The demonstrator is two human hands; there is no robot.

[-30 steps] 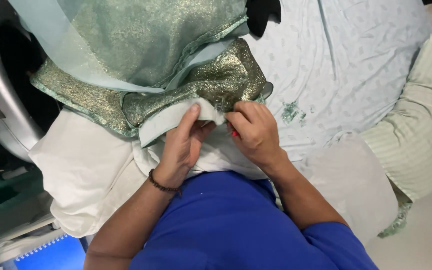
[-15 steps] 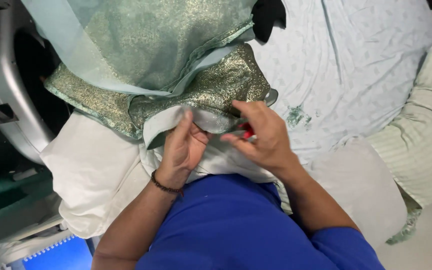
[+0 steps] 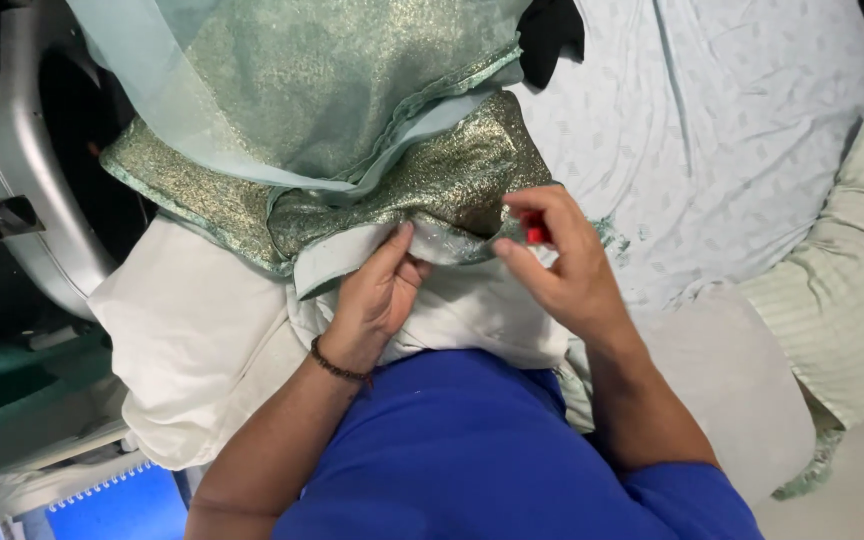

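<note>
A shimmering green and gold garment (image 3: 352, 130) with a pale sheer layer lies across a white pillow (image 3: 192, 340) on my lap. My left hand (image 3: 377, 300) presses on the garment's pale lining edge, fingers pinching the fabric. My right hand (image 3: 562, 265) hovers just to the right at the garment's hem, thumb and fingers closed on a small red tool (image 3: 535, 232). Most of the tool is hidden by the fingers. A dark bead bracelet circles my left wrist.
A pale patterned bedsheet (image 3: 732, 140) spreads to the right, with a striped green pillow (image 3: 842, 300) at its edge. A grey machine body (image 3: 12, 180) stands at the left. A blue spiral notebook (image 3: 112, 505) lies at the bottom left.
My right hand has lifted slightly off the hem and shifted right with the red tool. My left hand has slid along the lining edge.
</note>
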